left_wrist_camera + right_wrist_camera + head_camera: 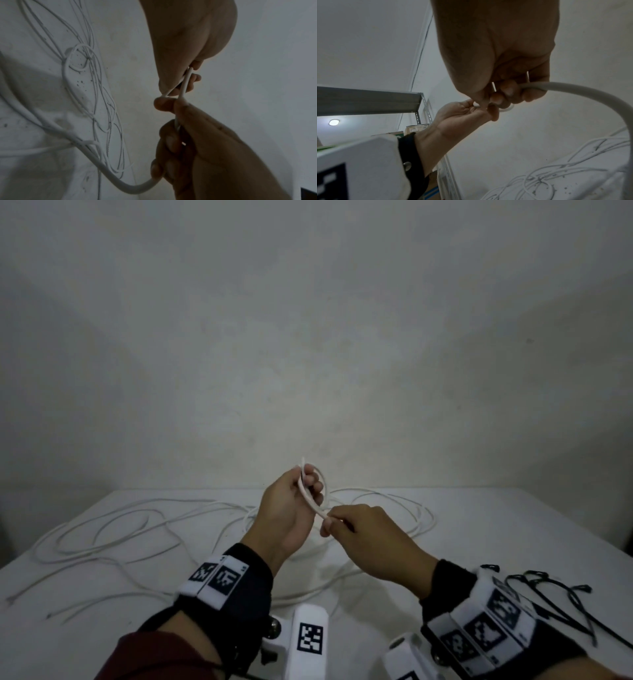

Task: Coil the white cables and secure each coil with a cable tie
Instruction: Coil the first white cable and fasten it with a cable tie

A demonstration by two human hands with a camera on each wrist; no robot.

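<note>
A white cable [310, 498] is lifted above the table between both hands. My left hand [291, 501] grips a small loop of it, fingers curled round the strands, with a short end sticking up past the thumb. My right hand [370, 535] pinches the same cable just right of the left and below it. In the left wrist view the left hand [188, 40] holds two crossing strands [184, 83], and the right hand [205, 135] pinches them where they meet. From the right hand [496, 47] the cable [573, 88] arcs down to the table. Several black cable ties [555, 594] lie at the right.
More white cable [120, 529] sprawls in loose loops over the white table [479, 525], mostly left and behind the hands. A bare wall stands right behind the table. A metal shelf [368, 100] with cardboard boxes is visible off to the left.
</note>
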